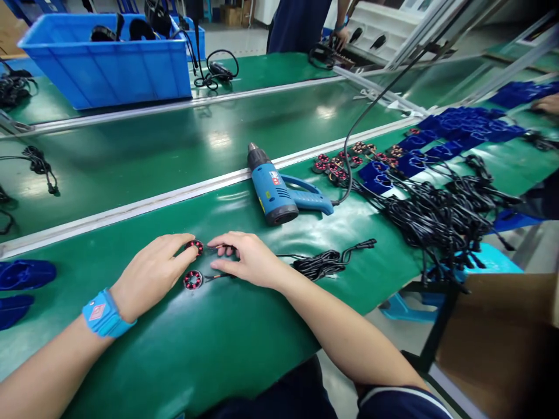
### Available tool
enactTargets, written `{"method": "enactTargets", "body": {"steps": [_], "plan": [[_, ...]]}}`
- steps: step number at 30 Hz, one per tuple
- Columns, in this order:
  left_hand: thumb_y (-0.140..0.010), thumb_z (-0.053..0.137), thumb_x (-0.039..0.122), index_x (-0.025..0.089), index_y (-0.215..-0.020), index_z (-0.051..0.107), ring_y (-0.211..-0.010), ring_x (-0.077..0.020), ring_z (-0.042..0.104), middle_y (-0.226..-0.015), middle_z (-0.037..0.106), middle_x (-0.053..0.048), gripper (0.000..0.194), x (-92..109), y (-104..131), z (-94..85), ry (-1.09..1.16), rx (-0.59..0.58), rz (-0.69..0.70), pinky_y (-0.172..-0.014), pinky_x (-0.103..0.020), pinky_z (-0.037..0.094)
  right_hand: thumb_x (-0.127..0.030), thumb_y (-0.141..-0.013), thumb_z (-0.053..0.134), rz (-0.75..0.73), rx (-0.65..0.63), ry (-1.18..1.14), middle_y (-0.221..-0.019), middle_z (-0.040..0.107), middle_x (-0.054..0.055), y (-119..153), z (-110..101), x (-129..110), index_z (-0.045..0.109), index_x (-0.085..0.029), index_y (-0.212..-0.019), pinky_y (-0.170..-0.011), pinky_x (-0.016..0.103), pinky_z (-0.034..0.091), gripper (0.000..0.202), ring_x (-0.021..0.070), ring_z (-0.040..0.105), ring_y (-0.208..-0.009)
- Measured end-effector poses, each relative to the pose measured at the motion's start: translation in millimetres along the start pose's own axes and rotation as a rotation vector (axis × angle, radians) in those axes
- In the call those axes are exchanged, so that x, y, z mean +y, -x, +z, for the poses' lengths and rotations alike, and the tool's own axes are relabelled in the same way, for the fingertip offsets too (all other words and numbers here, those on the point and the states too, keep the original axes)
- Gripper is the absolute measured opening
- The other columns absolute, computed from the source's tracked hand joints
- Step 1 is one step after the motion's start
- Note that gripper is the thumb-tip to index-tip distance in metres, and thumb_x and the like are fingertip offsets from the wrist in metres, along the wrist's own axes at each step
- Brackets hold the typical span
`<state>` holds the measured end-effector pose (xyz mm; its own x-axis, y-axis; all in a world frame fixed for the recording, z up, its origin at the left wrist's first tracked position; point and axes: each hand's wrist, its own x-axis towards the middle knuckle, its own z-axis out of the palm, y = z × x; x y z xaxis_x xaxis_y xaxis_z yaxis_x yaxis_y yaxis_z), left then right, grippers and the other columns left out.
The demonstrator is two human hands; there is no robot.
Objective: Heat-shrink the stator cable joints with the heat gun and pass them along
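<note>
Two small round coils with red windings lie on the green bench in front of me, the far coil (194,246) and the near coil (193,280). My left hand (151,273), with a blue wrist strap, rests beside them, its fingertips touching the far coil. My right hand (247,259) lies flat just right of the coils, fingers pinching the thin leads that run from them. A bundled black cable (325,263) trails off to the right from those leads.
A blue heat gun (279,192) lies behind my hands. Several more coils (345,160), a heap of black cables (441,215) and blue trays (463,131) fill the right. A blue bin (105,64) stands far left. Another person stands at the far bench (301,26).
</note>
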<state>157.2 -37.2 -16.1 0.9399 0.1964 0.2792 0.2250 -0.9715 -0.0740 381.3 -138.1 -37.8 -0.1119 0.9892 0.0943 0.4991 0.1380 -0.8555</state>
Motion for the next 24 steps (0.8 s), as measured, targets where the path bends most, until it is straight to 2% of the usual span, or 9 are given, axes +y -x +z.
{"method": "enactTargets", "body": {"steps": [3, 5, 7, 11, 13, 17, 20, 22, 24], "plan": [[-0.102, 0.045, 0.024, 0.015, -0.107, 0.067, -0.101, -0.0241, 0.067, -0.12, 0.067, -0.013, 0.025, 2.3, 3.0, -0.7, 0.075, -0.002, -0.02, -0.085, -0.038, 0.059, -0.028, -0.093, 0.07, 0.052, 0.007, -0.177, -0.089, 0.066, -0.001, -3.3, 3.7, -2.9, 0.071, -0.02, -0.104, -0.07, 0.025, 0.044, 0.013, 0.0124, 0.058, -0.076], [-0.102, 0.046, 0.026, 0.016, -0.107, 0.067, -0.101, -0.0225, 0.066, -0.12, 0.066, -0.011, 0.024, 3.8, 4.6, -0.9, 0.132, -0.019, -0.031, -0.086, -0.037, 0.058, -0.032, -0.096, 0.062, 0.132, 0.002, -0.272, -0.074, 0.06, -0.004, -4.6, 5.5, -3.5, 0.07, -0.019, -0.094, -0.061, 0.024, 0.038, 0.016, 0.0109, 0.05, -0.065], [-0.102, 0.046, 0.026, 0.017, -0.109, 0.067, -0.1, -0.0213, 0.066, -0.12, 0.065, -0.01, 0.023, 5.7, 5.0, -1.1, 0.173, -0.04, -0.031, -0.086, -0.036, 0.057, -0.035, -0.095, 0.059, 0.191, -0.012, -0.383, -0.07, 0.057, -0.004, -5.2, 7.2, -2.5, 0.068, -0.018, -0.091, -0.059, 0.024, 0.035, 0.019, 0.0107, 0.046, -0.061], [-0.103, 0.044, 0.026, 0.018, -0.108, 0.067, -0.1, -0.0199, 0.065, -0.119, 0.066, -0.009, 0.025, 8.2, 2.9, -1.8, 0.212, -0.045, -0.015, -0.088, -0.034, 0.056, -0.033, -0.093, 0.057, 0.233, -0.009, -0.64, -0.083, 0.064, 0.0, -5.5, 11.1, 2.0, 0.064, -0.018, -0.09, -0.075, 0.027, 0.045, 0.017, 0.0134, 0.059, -0.076], [-0.103, 0.043, 0.027, 0.019, -0.107, 0.067, -0.101, -0.0197, 0.065, -0.119, 0.066, -0.008, 0.026, 6.0, 1.7, 0.3, 0.238, -0.049, -0.025, -0.088, -0.033, 0.055, -0.033, -0.095, 0.055, 0.247, -0.017, -0.685, -0.086, 0.065, 0.001, -6.0, 13.1, 4.9, 0.062, -0.018, -0.091, -0.078, 0.028, 0.047, 0.017, 0.0142, 0.062, -0.079], [-0.103, 0.044, 0.032, 0.02, -0.105, 0.066, -0.099, -0.017, 0.066, -0.118, 0.066, -0.006, 0.026, -6.3, -1.7, 13.0, 0.383, -0.158, -0.11, -0.089, -0.029, 0.055, -0.029, -0.1, 0.052, 0.19, 0.009, -0.348, -0.087, 0.071, 0.001, -7.7, 13.3, 10.9, 0.061, -0.018, -0.109, -0.08, 0.03, 0.048, 0.017, 0.0158, 0.065, -0.08], [-0.103, 0.044, 0.039, 0.022, -0.108, 0.065, -0.107, -0.0173, 0.066, -0.122, 0.065, -0.006, 0.028, -16.2, -2.9, 16.6, 0.486, -0.23, -0.178, -0.093, -0.029, 0.056, -0.025, -0.103, 0.047, 0.103, 0.074, -0.092, -0.106, 0.073, 0.004, -6.0, 5.6, 11.6, 0.054, -0.02, -0.133, -0.091, 0.035, 0.047, 0.031, 0.0178, 0.066, -0.097], [-0.102, 0.046, 0.046, 0.025, -0.119, 0.063, -0.119, -0.0217, 0.062, -0.133, 0.061, -0.007, 0.032, -23.2, 2.8, 7.2, 0.436, -0.222, -0.207, -0.101, -0.037, 0.054, -0.025, -0.104, 0.044, 0.047, 0.151, -0.022, -0.119, 0.069, 0.005, -2.2, -4.0, 9.4, 0.051, -0.021, -0.137, -0.098, 0.037, 0.046, 0.035, 0.019, 0.063, -0.108], [-0.1, 0.049, 0.054, 0.026, -0.129, 0.059, -0.129, -0.0293, 0.056, -0.143, 0.055, -0.008, 0.042, -33.8, 20.1, -10.7, 0.272, -0.168, -0.282, -0.108, -0.049, 0.049, -0.024, -0.103, 0.045, 0.012, 0.249, -0.008, -0.123, 0.067, 0.006, 3.0, -15.2, 6.4, 0.053, -0.022, -0.136, -0.1, 0.038, 0.046, 0.035, 0.0191, 0.061, -0.111]]}}
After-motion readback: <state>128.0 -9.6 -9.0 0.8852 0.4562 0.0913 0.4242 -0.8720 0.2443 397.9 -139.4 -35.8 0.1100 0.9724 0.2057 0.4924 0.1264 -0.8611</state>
